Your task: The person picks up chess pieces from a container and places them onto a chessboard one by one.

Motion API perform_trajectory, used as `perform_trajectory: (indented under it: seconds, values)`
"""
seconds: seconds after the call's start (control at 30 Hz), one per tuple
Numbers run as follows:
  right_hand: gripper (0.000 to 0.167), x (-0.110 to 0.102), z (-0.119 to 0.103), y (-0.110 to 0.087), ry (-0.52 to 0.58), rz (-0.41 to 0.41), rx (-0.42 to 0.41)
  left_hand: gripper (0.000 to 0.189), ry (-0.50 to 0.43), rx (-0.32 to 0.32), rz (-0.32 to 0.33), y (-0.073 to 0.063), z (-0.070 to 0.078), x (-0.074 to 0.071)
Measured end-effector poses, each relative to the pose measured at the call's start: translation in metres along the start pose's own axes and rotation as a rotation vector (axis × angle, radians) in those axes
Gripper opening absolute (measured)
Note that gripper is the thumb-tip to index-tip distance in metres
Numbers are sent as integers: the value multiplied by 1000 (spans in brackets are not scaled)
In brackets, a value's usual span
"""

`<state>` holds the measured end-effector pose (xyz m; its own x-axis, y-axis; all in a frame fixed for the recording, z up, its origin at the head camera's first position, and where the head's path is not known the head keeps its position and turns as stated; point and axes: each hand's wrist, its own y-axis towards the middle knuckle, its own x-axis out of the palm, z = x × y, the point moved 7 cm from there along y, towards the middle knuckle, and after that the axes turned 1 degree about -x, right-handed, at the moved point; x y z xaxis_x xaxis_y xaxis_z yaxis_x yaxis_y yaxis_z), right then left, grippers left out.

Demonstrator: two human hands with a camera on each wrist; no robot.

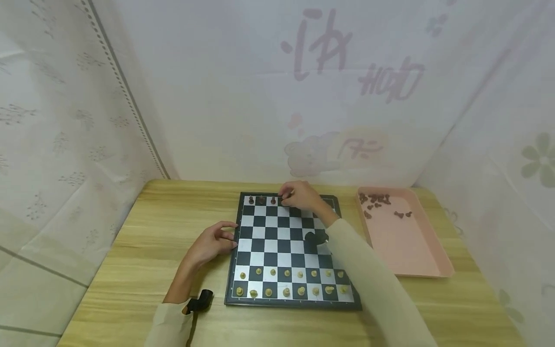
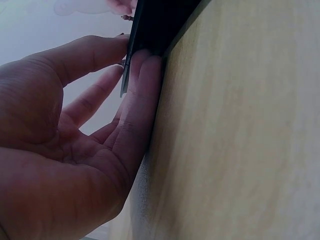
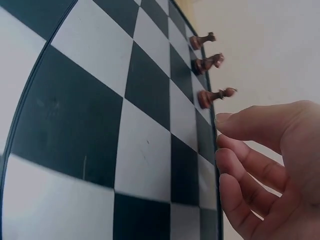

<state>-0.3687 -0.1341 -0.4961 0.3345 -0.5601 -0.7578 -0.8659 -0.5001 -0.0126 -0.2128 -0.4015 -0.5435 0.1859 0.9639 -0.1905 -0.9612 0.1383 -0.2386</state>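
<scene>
A black-and-white chessboard point(image 1: 271, 233) lies on the wooden table. My left hand point(image 1: 213, 245) rests at its left edge, fingers spread and loosely bent, with fingertips point(image 2: 145, 62) against the board's dark side. Over the far row, my right hand point(image 1: 302, 196) reaches to the fourth square from the left, thumb and fingertips close together. I cannot tell whether a piece is between them. Beside it stand a dark rook point(image 3: 202, 40), a dark knight point(image 3: 207, 63) and a dark bishop point(image 3: 216, 97). Light chess pieces point(image 1: 286, 292) fill the two near rows.
A pink tray point(image 1: 416, 246) stands right of the board, with several dark chess pieces point(image 1: 377, 198) lying in its far part. Black wrist cameras point(image 1: 200, 301) are worn on both wrists. A printed white curtain point(image 1: 243, 111) hangs behind the table point(image 1: 143, 255).
</scene>
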Motion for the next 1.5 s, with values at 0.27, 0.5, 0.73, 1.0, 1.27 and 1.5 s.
perform_trajectory:
  seconds: [0.27, 0.5, 0.73, 1.0, 1.27, 1.5]
  values:
    - [26, -28, 5, -24, 22, 35, -27, 54, 12, -2, -11, -2, 1, -2]
    - [22, -62, 26, -57, 14, 142, -17, 56, 20, 8, -12, -5, 1, -3]
    - [21, -81, 62, -97, 17, 169, 73, 54, 25, 3, -10, -6, -1, -4]
    - [21, -112, 88, -136, 8, 289, 10, 54, 43, 1, 0, -5, -1, -4]
    - [32, -147, 128, -170, -21, 399, 140, 55, 53, 14, -1, -5, -1, -4]
    - [43, -171, 173, -189, 98, 468, 325, 56, 39, 24, -8, -4, -1, -3]
